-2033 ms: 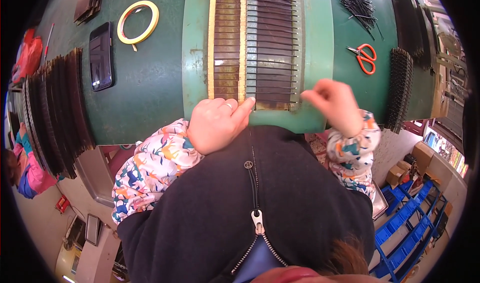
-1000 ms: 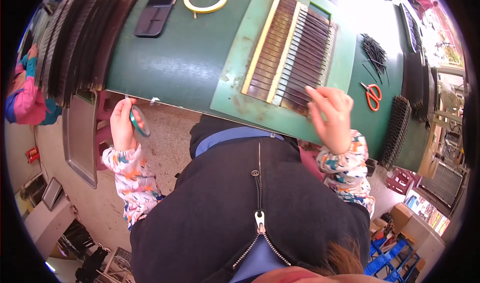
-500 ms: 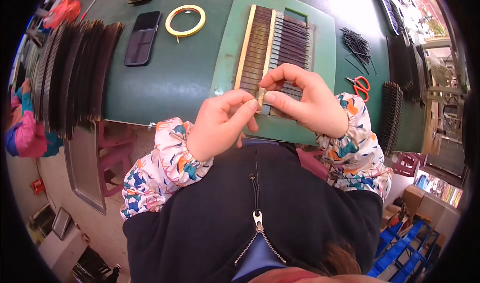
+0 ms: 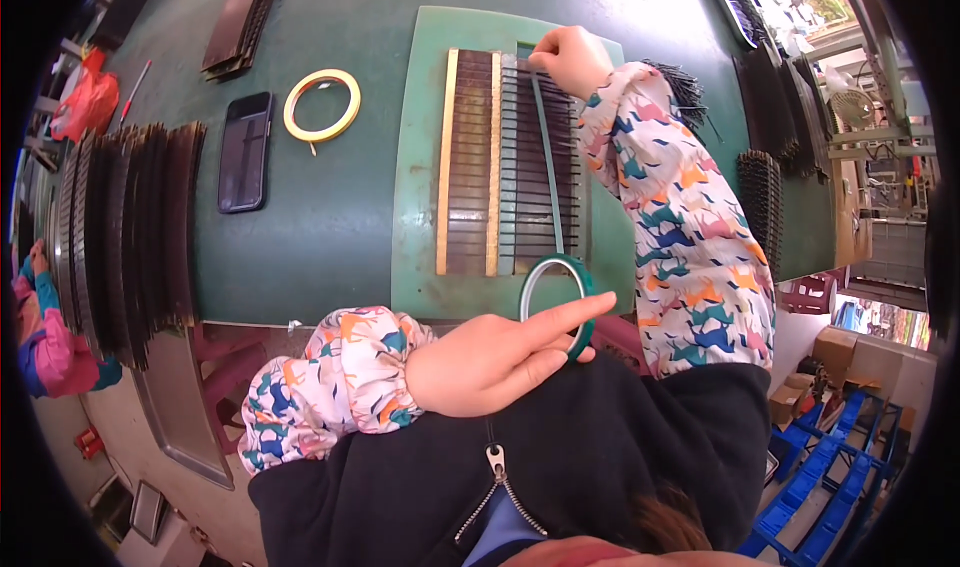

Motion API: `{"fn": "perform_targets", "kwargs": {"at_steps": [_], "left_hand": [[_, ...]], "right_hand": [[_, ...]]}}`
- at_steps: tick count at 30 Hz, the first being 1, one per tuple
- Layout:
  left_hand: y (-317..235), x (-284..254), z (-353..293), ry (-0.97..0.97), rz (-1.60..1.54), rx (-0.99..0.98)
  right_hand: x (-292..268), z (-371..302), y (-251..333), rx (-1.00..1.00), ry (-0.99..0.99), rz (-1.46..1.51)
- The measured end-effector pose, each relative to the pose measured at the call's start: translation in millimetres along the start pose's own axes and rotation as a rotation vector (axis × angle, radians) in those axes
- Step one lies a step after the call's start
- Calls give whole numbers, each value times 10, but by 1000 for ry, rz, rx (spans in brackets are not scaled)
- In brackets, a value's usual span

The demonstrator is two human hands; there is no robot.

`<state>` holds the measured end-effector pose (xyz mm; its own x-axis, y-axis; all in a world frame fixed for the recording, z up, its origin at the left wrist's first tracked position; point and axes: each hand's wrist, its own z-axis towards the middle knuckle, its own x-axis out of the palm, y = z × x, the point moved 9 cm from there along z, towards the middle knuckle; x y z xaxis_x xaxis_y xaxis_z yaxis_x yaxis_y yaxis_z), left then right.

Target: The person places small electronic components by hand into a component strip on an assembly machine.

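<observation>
My left hand [image 4: 505, 359] grips a roll of green tape [image 4: 556, 261] near the table's front edge, its index finger stretched across the ring. A narrow tape strip [image 4: 547, 157] runs taut from the roll to the far end of a green board [image 4: 418, 177]. There my right hand [image 4: 574, 61] pinches the strip's end, fingertips close together. Beneath the strip lie thin dark parallel rods [image 4: 524, 182] in a row. They adjoin a brown slatted panel [image 4: 472, 157], edged by a pale yellow strip [image 4: 447, 167] and a second yellowish strip [image 4: 494, 167].
Left of the board are a yellow tape roll [image 4: 290, 107], a phone [image 4: 245, 157] and stacked dark slatted strips [image 4: 125, 237]. Black thin pieces [image 4: 685, 92] lie beyond my right sleeve. A dark bristly stack [image 4: 760, 202] stands at the right. Another person's sleeve [image 4: 65, 337] shows far left.
My hands have moved apart from the panel's near end. The right has gone to the board's far end; the left now holds a green tape roll, with a strip stretched between them.
</observation>
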<state>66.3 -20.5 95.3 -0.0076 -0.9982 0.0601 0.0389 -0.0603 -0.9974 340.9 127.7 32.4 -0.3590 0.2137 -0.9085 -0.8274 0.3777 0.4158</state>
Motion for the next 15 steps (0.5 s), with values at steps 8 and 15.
{"fn": "perform_targets", "kwargs": {"at_steps": [8,15], "left_hand": [[116,30,-25,103,-20,39],[210,36,-27,102,-67,51]], "right_hand": [[285,189,-83,8,78,22],[218,181,23,-82,35,-89]]}}
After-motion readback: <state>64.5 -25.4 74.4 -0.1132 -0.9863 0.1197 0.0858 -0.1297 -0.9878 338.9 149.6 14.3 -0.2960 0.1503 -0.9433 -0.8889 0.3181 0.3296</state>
